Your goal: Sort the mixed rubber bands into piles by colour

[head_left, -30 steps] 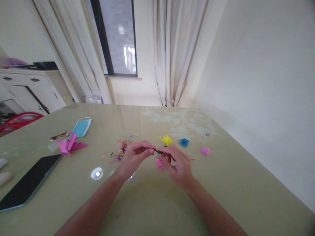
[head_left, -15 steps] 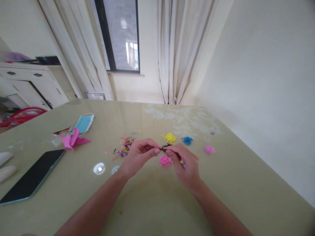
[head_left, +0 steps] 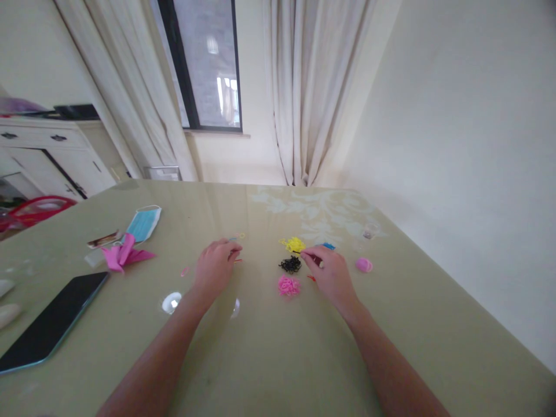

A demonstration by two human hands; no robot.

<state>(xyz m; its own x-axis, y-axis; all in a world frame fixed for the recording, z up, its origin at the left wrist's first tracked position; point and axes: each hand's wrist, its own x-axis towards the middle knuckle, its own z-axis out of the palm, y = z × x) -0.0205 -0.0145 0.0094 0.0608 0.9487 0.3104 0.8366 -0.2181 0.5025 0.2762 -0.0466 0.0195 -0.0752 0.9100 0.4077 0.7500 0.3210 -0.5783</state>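
Note:
My right hand (head_left: 330,271) pinches a black rubber band (head_left: 296,252) above a pile of black rubber bands (head_left: 290,264). Just behind that pile lie yellow rubber bands (head_left: 295,245), and pink ones (head_left: 289,285) sit in front of it. Blue rubber bands (head_left: 329,246) are partly covered by my right hand, with a red band (head_left: 311,278) beside it. My left hand (head_left: 214,267) reaches down over the mixed-colour bands and hides most of them. Its fingers are curled together; what is between them cannot be made out.
A pink rounded object (head_left: 364,264) and a small clear container (head_left: 370,231) stand to the right. On the left are a pink folded-paper figure (head_left: 124,253), a blue face mask (head_left: 144,223) and a dark tablet-like device (head_left: 54,321). A wall borders the table's right side.
My hands, earlier together on black bands, have moved apart. The left went left and down to the mixed bands; the right keeps a black band, and the black pile is now uncovered.

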